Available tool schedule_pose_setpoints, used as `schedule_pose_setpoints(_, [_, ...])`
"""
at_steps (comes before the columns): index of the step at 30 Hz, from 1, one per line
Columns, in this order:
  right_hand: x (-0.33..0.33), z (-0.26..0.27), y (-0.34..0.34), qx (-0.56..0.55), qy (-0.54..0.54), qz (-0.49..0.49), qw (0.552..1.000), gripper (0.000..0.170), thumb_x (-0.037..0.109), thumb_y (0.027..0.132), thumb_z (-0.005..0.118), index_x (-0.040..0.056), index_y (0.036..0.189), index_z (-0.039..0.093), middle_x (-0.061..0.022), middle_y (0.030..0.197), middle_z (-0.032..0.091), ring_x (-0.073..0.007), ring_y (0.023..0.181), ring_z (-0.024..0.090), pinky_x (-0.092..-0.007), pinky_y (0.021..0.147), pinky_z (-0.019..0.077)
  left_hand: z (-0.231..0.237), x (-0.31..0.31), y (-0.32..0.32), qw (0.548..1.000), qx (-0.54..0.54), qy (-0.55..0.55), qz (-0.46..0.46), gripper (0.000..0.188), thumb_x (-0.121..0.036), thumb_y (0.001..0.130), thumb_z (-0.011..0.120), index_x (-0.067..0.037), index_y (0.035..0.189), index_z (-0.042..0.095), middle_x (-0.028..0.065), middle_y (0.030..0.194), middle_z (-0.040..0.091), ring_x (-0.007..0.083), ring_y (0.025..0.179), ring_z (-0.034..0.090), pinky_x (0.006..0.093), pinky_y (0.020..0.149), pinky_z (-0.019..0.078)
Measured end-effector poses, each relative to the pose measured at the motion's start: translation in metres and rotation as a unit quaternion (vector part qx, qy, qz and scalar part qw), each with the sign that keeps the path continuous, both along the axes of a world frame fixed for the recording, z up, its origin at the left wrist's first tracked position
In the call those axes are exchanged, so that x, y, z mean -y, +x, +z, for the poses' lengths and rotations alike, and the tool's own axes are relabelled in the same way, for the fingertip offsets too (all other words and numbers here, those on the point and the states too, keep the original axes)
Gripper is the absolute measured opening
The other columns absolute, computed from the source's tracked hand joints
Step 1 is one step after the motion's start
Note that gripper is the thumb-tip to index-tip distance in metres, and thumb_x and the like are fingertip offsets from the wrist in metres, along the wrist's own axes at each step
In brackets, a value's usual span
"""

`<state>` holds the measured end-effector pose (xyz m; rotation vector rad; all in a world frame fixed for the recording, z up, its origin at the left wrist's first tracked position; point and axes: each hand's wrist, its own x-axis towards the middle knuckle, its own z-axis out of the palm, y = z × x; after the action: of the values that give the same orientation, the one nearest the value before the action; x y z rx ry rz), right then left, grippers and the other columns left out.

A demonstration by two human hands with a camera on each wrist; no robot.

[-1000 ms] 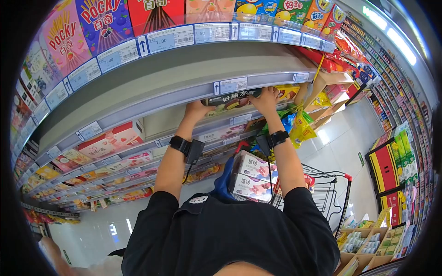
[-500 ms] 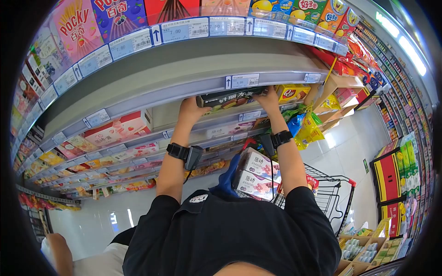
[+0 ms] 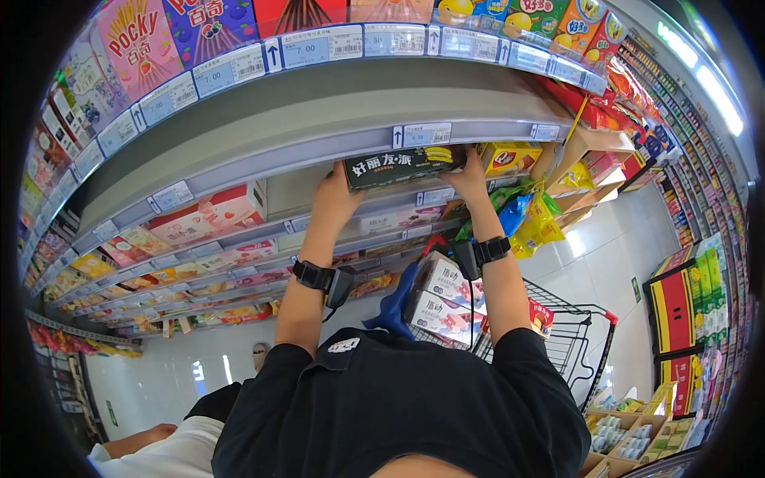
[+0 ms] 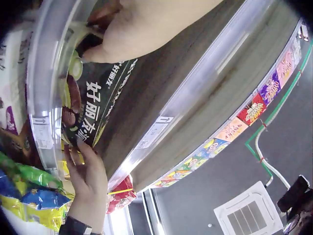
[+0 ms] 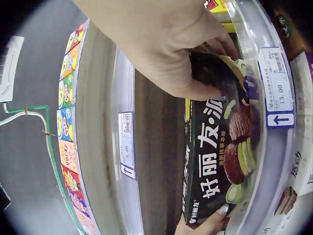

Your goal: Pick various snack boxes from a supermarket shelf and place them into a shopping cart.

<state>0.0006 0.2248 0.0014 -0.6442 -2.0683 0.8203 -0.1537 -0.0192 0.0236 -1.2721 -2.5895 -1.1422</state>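
The dark box [image 3: 398, 166] is grasped at both ends, with its long front face turned toward the wearer, just below the edge of the upper shelf [image 3: 319, 155]. Its left end is gripped by the left hand [image 3: 335, 195], whose thumb is laid on a lower corner of the front; its right end is clasped by the right hand [image 3: 468, 177], with the thumb pressed on the front and the fingers curled over the end. Whether any weight is borne by the shelf beneath cannot be told.

On the box, 好丽友·派 is printed in large white characters, and brown cakes with green pieces are pictured. On the shelf edge beside it, a price tag [image 5: 278, 88] is marked 13.00; on the upper edge, 4.20 is shown on another tag [image 5: 127, 144]. A yellow box [image 3: 508, 159] is placed just beyond the right hand. Higher up, Pocky and 百奇 can be read on a pink carton [image 3: 142, 52], and 7.00 on a label [image 3: 319, 49] in that row. A strawberry-pictured box [image 3: 211, 213] is seen on the shelf to the left.

By the wearer, white boxes [image 3: 448, 307] marked 唇动 and a red pack [image 3: 540, 317] are seen at the wire cart [image 3: 578, 350]. Small packs are held in the compartments of a divided display [image 3: 629, 438] at lower right
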Motion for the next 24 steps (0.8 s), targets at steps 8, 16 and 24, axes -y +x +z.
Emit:
schedule_pose_setpoints(8, [0.026,0.000,0.011,-0.024,0.000,-0.031,0.999,0.076,0.011,0.050,0.075,-0.0048,0.114,0.038,-0.0208,0.106,0.051,-0.0356,0.099,0.052,-0.0373,0.085,0.0424,-0.009,0.000,0.014,0.999,-0.012,0.051,-0.004,0.085,-0.018,0.066,0.070,0.003,0.131,0.019,0.0278,0.095,0.057,0.0404,0.088,0.058,0.0405,0.074,0.0481])
schedule_pose_setpoints(16, [0.055,0.006,0.030,-0.134,-0.117,0.046,0.983,0.066,-0.001,0.059,0.068,0.0005,0.117,0.038,-0.0122,0.103,0.054,-0.0178,0.093,0.055,-0.0292,0.076,0.0514,-0.017,0.015,0.009,0.993,-0.013,0.111,-0.033,0.086,-0.017,0.066,0.070,0.001,0.133,0.019,0.0253,0.100,0.056,0.0385,0.089,0.058,0.0397,0.076,0.0476])
schedule_pose_setpoints(24, [0.096,0.026,0.085,-0.097,-0.047,0.047,0.993,0.073,-0.003,0.065,0.064,0.0059,0.130,0.032,-0.0083,0.104,0.054,-0.0105,0.072,0.052,-0.0218,0.062,0.0436,0.002,0.036,0.058,0.977,0.029,0.211,-0.014,0.088,-0.011,0.064,0.072,-0.012,0.136,0.024,0.0182,0.102,0.059,0.0334,0.090,0.060,0.0365,0.076,0.0479])
